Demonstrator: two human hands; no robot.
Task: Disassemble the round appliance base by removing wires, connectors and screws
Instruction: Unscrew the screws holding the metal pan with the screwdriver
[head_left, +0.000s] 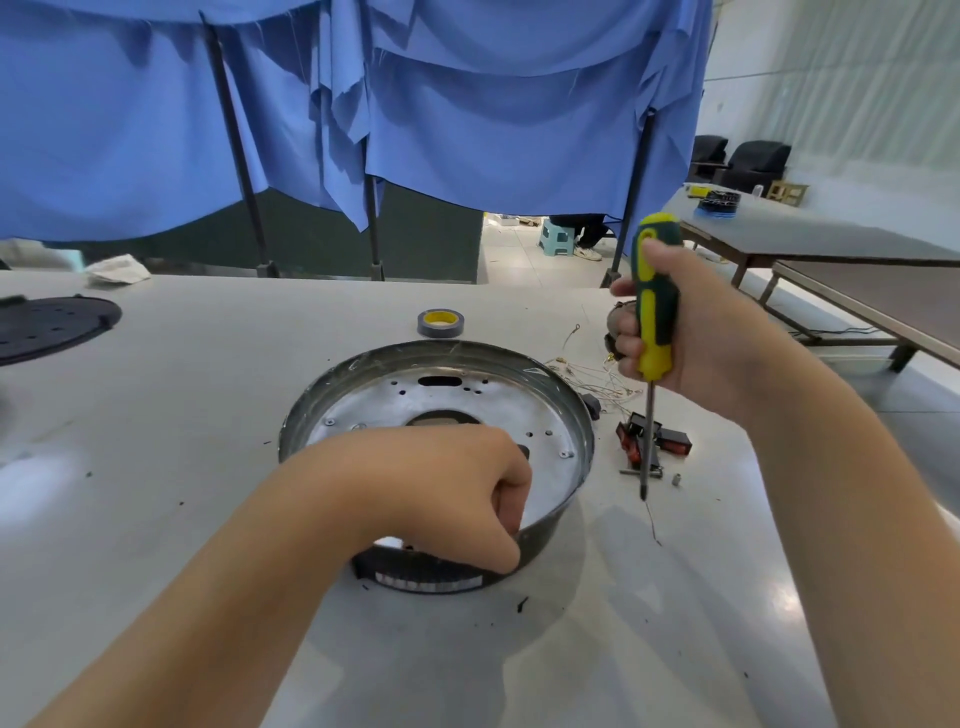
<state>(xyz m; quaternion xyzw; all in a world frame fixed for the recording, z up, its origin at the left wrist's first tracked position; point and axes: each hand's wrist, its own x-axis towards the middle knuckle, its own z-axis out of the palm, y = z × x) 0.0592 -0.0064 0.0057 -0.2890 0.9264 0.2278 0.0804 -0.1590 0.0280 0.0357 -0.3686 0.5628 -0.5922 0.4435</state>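
The round appliance base (447, 415) sits mid-tabletop (182, 467). The left hand (447, 483) curls over its near rim, apparently gripping. The right hand (670, 332), fingers clamped on the upright screwdriver (655, 312), hovers right of the base, tip down.

My white table (182, 415) carries the round base (436, 395), grey tape roll (440, 323) and black perforated disc (49, 325). Loose wires (592, 376), red-black connectors (652, 441) and small screws (675, 479) lie right of the base.
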